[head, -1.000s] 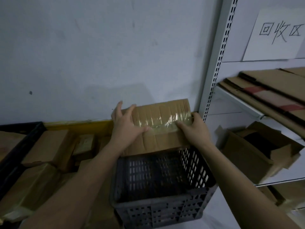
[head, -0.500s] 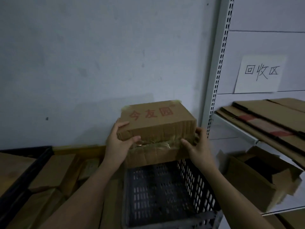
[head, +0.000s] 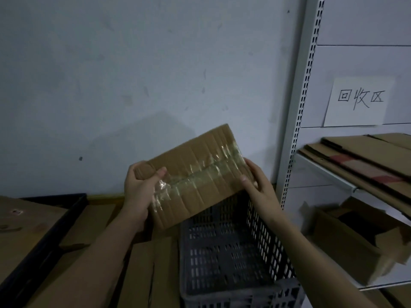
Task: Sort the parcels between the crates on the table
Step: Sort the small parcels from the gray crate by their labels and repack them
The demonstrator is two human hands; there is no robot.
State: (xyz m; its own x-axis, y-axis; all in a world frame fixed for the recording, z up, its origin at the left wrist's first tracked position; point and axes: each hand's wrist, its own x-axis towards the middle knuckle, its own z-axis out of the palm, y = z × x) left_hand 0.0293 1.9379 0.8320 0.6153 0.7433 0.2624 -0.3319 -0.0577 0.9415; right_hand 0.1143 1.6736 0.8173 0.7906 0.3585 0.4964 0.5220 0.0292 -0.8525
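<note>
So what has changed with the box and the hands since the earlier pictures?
The cardboard box was turned over, so its taped face shows again instead of the red print, and it now sits tilted. The left hand and right hand keep holding its ends. The grey crate below stays empty.

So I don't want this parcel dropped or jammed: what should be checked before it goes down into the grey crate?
1. Both hands on the parcel: ok, left hand grips one end, right hand the other.
2. Parcel over the grey crate: ok, held tilted above its far-left corner.
3. Crate has room: ok, its floor looks bare.
4. Tape seam holding: cannot tell, it is wrinkled.
5. Label read for sorting: cannot tell, none faces the camera.
</note>
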